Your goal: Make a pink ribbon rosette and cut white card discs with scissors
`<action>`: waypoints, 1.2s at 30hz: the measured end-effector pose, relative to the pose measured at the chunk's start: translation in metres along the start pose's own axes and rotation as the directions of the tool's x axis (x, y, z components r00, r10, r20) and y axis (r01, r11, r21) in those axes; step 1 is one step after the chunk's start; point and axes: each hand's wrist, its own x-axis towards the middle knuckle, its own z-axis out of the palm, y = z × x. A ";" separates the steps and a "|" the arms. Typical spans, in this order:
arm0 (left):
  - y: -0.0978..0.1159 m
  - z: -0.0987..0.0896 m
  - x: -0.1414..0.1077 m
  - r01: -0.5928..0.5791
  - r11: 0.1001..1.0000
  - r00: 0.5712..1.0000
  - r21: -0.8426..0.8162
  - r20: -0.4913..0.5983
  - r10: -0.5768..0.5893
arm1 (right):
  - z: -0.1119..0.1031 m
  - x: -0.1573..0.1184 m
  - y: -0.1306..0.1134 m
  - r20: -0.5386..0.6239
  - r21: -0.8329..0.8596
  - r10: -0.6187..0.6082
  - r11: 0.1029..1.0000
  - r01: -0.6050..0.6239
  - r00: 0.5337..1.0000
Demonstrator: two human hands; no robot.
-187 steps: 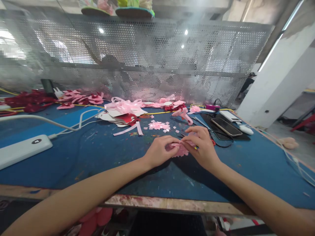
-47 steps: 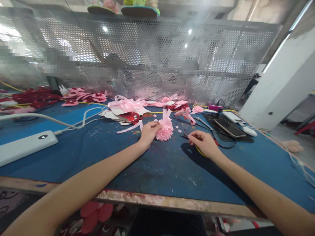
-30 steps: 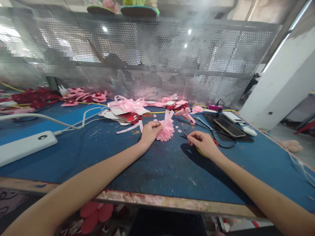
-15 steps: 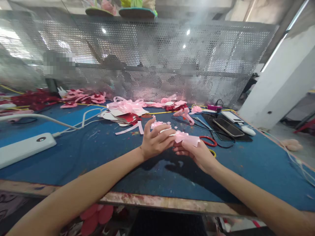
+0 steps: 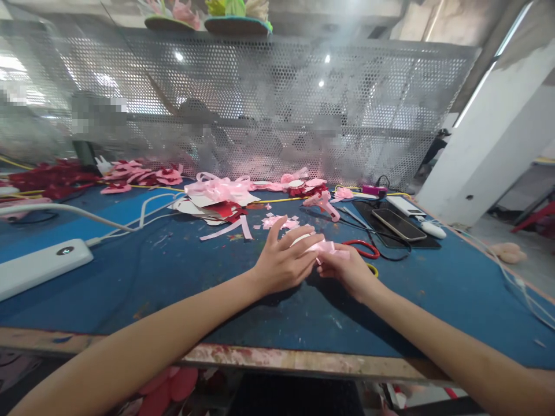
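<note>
My left hand [image 5: 289, 257] is closed over a white piece [image 5: 306, 240], its thumb lifted away; most of the piece is hidden by the fingers. Pink ribbon [image 5: 332, 249] runs from this piece to my right hand [image 5: 349, 271], which pinches it between thumb and fingers. Just beyond the left hand, small cut bits of pink ribbon [image 5: 277, 222] lie on the blue tabletop [image 5: 173, 289]. Scissors with a red handle loop [image 5: 364, 249] and a yellow one [image 5: 373, 270] rest right beside my right hand, partly covered by it.
Farther back are a pink glue gun [image 5: 323, 204], a phone [image 5: 399, 224] on a black mat, and stacked card pieces with pink ribbon loops [image 5: 219, 189]. A white power bank [image 5: 45, 267] with cables lies left. A perforated metal screen [image 5: 260, 104] closes off the back.
Both hands have come slightly lower, the left one also shifting right, closer over the white piece. More of the ribbon bits behind them shows. The whole view has shifted slightly.
</note>
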 end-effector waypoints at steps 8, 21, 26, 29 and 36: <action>-0.024 0.004 0.003 0.735 0.389 0.640 -0.555 0.381 -0.667 | -0.007 0.004 -0.004 0.066 -0.436 -0.210 0.873 0.218 0.975; -0.024 0.016 -0.005 0.889 -0.060 0.318 -0.453 0.707 -0.632 | -0.014 0.011 -0.002 0.065 -0.520 -0.242 0.820 0.240 0.968; -0.028 0.006 -0.002 0.752 0.560 0.658 -0.347 0.367 -0.657 | -0.016 0.012 -0.007 -0.025 -0.326 -0.267 0.913 0.244 0.963; -0.014 0.000 0.006 0.748 0.405 0.653 -0.526 0.470 -0.594 | -0.010 0.008 -0.009 -0.085 -0.189 -0.286 0.945 0.266 0.954; 0.012 0.003 0.010 0.735 -0.217 0.388 -0.643 0.661 -0.642 | 0.008 -0.005 -0.006 -0.046 -0.273 -0.312 0.918 0.289 0.949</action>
